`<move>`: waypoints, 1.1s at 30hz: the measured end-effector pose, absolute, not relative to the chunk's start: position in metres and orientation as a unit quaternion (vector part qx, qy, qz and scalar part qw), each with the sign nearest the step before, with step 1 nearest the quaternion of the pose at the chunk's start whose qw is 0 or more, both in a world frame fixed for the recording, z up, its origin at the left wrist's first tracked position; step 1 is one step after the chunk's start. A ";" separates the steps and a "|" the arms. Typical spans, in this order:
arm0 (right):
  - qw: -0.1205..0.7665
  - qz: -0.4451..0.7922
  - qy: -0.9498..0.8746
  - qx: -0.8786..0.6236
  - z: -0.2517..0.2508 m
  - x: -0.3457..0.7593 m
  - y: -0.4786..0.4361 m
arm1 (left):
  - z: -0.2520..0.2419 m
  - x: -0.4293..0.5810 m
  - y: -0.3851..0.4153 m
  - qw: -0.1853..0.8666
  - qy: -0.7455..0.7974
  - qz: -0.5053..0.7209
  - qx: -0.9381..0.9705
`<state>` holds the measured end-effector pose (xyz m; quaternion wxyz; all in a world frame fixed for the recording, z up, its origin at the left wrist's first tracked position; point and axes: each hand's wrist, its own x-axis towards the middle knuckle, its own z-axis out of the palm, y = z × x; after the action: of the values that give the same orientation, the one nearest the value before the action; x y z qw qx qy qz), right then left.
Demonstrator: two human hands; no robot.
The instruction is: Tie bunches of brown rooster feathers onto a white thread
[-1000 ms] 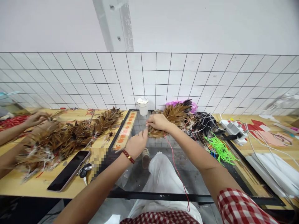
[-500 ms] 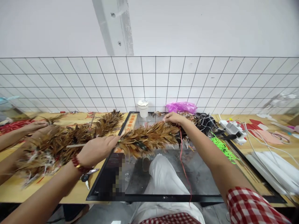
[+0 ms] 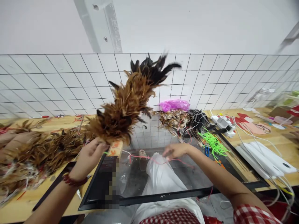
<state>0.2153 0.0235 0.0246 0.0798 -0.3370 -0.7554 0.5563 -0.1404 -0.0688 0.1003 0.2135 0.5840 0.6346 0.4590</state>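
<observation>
My left hand (image 3: 87,157) grips the base of a brown feather duster (image 3: 127,104) and holds it tilted up and to the right, its dark tip against the wire grid. My right hand (image 3: 174,151) is low over the glass tabletop (image 3: 198,180), blurred, with fingers pinched on a thin red string (image 3: 149,158) that runs left toward the duster's base. Several finished dusters (image 3: 44,149) lie piled on the wooden bench at left.
Another person's hands (image 3: 14,140) rest on the duster pile at far left. Loose feathers (image 3: 173,119), a pink bag (image 3: 175,105), black and green cords (image 3: 211,141), white tubes (image 3: 263,158) and a phone (image 3: 56,183) lie about.
My left hand swung the duster from lying flat across the glass to pointing upward. My right hand left the duster's tip and came down to the red string.
</observation>
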 end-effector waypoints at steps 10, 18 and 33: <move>0.283 0.777 -0.467 -0.314 0.051 0.115 -0.007 | 0.075 -0.025 -0.020 0.671 0.387 0.539 0.332; 0.398 0.741 -0.430 -0.329 0.042 0.148 0.008 | 0.058 -0.037 -0.012 0.717 0.375 0.518 0.277; 0.287 0.329 -0.822 -0.366 0.086 0.101 0.035 | 0.052 -0.027 -0.028 0.106 0.667 0.336 0.657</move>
<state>0.1006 0.0351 0.0863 0.2865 -0.3665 -0.8218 0.3289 -0.0266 -0.0284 0.0515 0.1063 0.6567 0.6667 0.3360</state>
